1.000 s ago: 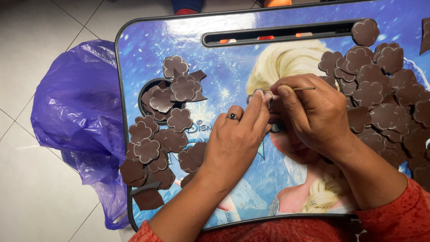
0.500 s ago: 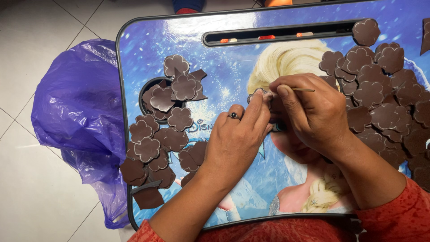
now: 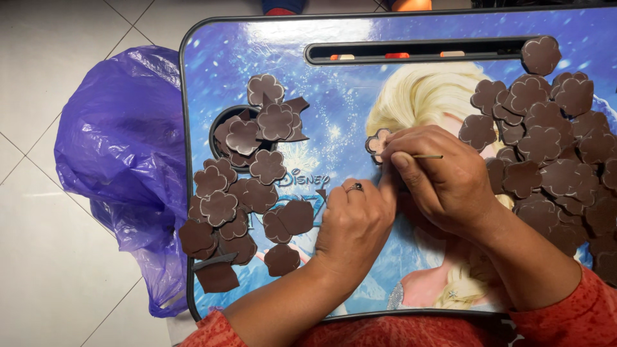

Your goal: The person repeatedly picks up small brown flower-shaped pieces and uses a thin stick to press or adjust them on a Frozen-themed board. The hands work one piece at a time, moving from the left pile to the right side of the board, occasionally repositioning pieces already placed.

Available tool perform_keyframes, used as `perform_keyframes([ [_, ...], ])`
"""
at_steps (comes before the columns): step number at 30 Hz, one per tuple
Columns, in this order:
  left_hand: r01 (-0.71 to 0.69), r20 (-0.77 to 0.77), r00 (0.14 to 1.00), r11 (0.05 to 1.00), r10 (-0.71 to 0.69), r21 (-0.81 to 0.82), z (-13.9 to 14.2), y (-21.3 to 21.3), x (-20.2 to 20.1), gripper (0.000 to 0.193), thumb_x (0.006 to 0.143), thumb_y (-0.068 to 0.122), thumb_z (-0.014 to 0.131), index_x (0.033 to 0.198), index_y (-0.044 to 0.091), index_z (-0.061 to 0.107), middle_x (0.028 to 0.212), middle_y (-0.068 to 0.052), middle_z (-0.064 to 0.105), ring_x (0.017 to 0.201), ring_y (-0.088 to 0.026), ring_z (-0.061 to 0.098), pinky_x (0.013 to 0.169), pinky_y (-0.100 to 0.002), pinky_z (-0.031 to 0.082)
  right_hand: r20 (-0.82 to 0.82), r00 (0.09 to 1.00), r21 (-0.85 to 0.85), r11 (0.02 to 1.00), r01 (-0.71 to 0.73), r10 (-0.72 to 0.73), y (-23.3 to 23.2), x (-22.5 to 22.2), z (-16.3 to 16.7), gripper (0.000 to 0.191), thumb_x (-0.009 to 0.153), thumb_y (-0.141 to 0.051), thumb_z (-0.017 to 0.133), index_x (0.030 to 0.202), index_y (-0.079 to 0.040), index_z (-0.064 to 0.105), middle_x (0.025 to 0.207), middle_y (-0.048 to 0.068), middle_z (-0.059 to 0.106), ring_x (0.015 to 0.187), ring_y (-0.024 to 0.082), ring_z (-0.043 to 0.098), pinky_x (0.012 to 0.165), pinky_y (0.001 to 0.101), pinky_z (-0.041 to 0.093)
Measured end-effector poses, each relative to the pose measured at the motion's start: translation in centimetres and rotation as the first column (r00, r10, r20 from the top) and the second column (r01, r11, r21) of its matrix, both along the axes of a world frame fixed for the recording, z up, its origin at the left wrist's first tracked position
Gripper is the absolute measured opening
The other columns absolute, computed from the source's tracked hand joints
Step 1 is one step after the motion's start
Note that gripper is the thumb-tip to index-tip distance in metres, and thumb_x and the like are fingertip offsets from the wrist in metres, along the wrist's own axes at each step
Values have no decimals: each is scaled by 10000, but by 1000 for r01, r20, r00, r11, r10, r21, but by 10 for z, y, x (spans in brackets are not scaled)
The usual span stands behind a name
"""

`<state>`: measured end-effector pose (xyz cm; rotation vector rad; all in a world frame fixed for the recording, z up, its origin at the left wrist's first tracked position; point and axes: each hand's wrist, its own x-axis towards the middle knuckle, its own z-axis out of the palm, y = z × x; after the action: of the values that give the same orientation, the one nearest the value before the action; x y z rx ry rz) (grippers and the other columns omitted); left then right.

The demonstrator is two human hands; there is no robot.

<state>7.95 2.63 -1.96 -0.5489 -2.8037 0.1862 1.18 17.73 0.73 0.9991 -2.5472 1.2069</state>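
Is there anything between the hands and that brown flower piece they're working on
Nothing visible does. The right hand and left hand meet directly at the flower piece, and the thin stick sits in the right hand. The brown piles lie off to both sides.

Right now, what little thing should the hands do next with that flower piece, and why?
Probably keep the thin stick tool working along the edge of the small brown flower-shaped cutout. The right hand pinches the stick with its tip at that piece, and the left hand presses beside it on the blue picture-printed lap table, steadying it.
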Motion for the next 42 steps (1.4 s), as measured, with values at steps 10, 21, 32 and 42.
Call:
perform_keyframes([
  [10, 17, 3, 1000, 997, -16, -75, -3, 2, 1, 84, 821, 157, 631, 739, 160, 611, 645, -14, 514, 674, -154, 508, 583, -314, 357, -99, 995, 62, 998, 2, 4, -5, 2, 1, 22, 1025, -15, 651, 1043, -6, 642, 1014, 137, 705, 1002, 300, 721, 885, 385, 570],
  [21, 48, 16, 999, 993, -47, -109, -1, -1, 1, 126, 783, 166, 659, 662, 152, 627, 628, 0, 495, 663, -143, 495, 568, -306, 343, -89, 996, 81, 996, -23, 30, -6, 4, 2, 18, 1017, -22, 654, 1028, -10, 645, 992, 135, 702, 999, 297, 723, 869, 383, 570],
  [32, 42, 44, 998, 999, -43, 26, -4, -2, -2, 65, 813, 175, 651, 755, 148, 666, 660, -11, 539, 688, -171, 548, 592, -330, 381, -77, 997, 35, 999, 4, -1, -3, 5, 0, 69, 1076, -42, 618, 1030, -3, 650, 1020, 132, 716, 999, 273, 738, 876, 353, 584],
  [42, 57, 62, 988, 702, -143, 710, 1, -41, -44, 161, 934, 201, 720, 1094, 185, 728, 809, -35, 669, 772, -261, 642, 686, -425, 467, -50, 985, 14, 986, 167, -166, 13, 7, -5, 168, 1156, -84, 558, 1070, -4, 678, 1019, 138, 735, 923, 233, 731, 831, 309, 568],
])
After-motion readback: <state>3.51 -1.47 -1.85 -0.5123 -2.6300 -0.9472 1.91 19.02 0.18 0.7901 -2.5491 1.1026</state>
